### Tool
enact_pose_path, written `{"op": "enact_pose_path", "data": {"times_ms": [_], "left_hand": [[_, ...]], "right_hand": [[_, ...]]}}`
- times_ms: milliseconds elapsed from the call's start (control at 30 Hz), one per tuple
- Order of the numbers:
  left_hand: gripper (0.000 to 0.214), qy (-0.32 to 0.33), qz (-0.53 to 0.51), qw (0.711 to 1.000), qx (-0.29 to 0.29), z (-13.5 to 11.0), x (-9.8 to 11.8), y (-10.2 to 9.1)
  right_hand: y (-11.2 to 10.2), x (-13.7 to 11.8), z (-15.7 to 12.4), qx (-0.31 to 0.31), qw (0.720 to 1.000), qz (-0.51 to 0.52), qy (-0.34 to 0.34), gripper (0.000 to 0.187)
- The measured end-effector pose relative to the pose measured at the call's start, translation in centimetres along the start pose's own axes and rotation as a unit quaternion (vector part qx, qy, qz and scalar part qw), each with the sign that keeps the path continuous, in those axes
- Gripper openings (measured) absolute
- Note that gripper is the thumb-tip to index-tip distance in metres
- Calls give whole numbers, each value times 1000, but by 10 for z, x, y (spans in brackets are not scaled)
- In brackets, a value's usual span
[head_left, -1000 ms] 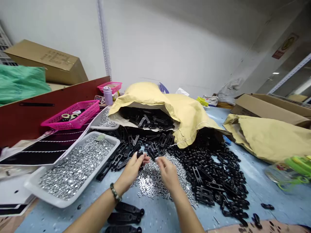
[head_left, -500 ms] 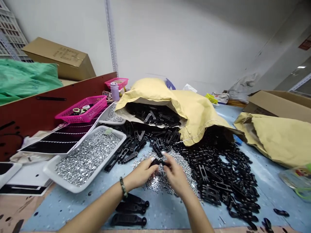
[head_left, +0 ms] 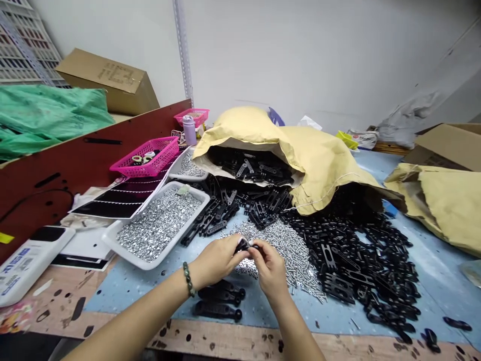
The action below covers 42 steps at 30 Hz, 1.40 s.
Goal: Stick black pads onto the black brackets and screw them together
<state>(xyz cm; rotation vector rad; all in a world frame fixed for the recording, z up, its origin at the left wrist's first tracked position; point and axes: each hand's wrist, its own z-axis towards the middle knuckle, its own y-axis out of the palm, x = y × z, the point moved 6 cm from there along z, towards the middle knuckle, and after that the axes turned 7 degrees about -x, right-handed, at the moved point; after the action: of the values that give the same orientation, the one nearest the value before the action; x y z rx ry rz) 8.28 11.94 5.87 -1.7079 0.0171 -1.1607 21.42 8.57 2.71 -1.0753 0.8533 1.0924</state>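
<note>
My left hand (head_left: 218,258), with a dark beaded bracelet on the wrist, is closed around a small black plastic part (head_left: 242,244) above the table. The fingers of my right hand (head_left: 269,268) are pinched at the right end of the same part; whether they also hold something small there is hidden. Behind and beneath both hands spreads a pile of silvery screws (head_left: 296,250) and nuts. Several long black arm pieces (head_left: 218,310) with round ends lie side by side under my left forearm.
A white tray of metal nuts (head_left: 206,199) stands at the left, near a pink basket (head_left: 145,168). Yellow paper sacks (head_left: 244,125) spill black parts at the back. A large heap of black plastic parts (head_left: 361,271) covers the right. A white scale (head_left: 35,265) sits far left.
The view has shifted left and down, showing the table's front edge. My right fingers have drawn in to a pinch at the black part, which stays in my left hand.
</note>
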Motion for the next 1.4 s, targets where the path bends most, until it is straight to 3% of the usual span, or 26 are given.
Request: {"op": "enact_pose_path", "data": {"times_ms": [133,267,533,700,800,900,967,1067,1200,1300,1400], "left_hand": [[21,49,79,996,0,-5,9,-5],[23,56,134,989,4,-10,10,-8],[25,59,117,991,1,-17,11,-8],[24,23,101,995,-8,-20,2,-4],[22,-22,69,997,6,-22,-17,-7],[19,-42,35,998,6,-22,-33,-8],[16,-28,19,999,-11,-21,-36,-5],[15,5,13,999,-40,-18,-34,1],[11,50,24,995,-81,-15,-29,13],[9,71,40,991,-106,-14,-25,24],[12,77,59,988,-117,-17,-22,31]], "right_hand": [[2,-5,-10,40,999,11,-10,15],[5,-11,-15,44,998,17,-30,14],[9,-24,-15,42,998,-26,-46,13],[10,-13,-16,-13,999,-34,10,19],[16,-3,-21,-87,982,-165,1,15],[25,8,-28,-127,934,-333,-28,5],[30,13,-34,-144,915,-374,-38,6],[26,15,-40,-134,929,-341,-45,5],[4,13,-50,-80,955,-281,-50,8],[-2,11,-56,-78,952,-287,-66,11],[6,10,-60,-111,942,-305,-88,13]]}}
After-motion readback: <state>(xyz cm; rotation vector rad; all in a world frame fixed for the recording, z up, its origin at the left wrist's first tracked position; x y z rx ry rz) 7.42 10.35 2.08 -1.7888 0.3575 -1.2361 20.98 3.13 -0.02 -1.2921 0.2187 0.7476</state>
